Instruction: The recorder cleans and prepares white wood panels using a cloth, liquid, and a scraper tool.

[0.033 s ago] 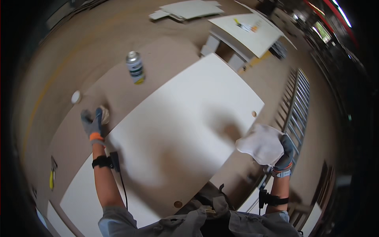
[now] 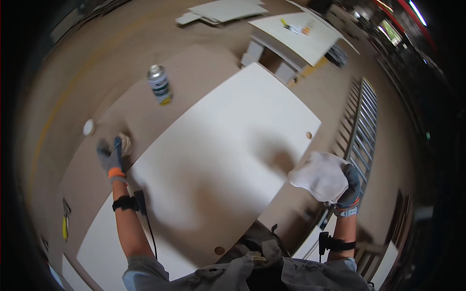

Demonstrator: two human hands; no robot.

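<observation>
My left hand (image 2: 110, 157), in a grey-blue glove with an orange cuff, is over the brown board at the left. Its thumb and fingers look apart, though blurred. A small round beige thing (image 2: 125, 144) is against the thumb's right side; its kind is unclear. Just beyond the hand lies a white round cap (image 2: 89, 127). A spray can (image 2: 159, 85) stands upright farther off. At the right, my gloved right hand (image 2: 350, 186) grips a white cloth (image 2: 319, 176) by its edge, and the cloth hangs spread out beside the white panel (image 2: 233, 126).
A yellow-handled tool (image 2: 65, 220) lies at the left on the brown board (image 2: 131, 114). A metal roller conveyor (image 2: 365, 116) is on the right. Another white-topped table (image 2: 310, 41) stands farther back, near stacked white sheets (image 2: 223, 10). The panel has round holes near its edge.
The view has shifted slightly, so the can, cap and panel appear a little farther left. My right hand keeps hold of the cloth, and my left hand stays beside the beige thing.
</observation>
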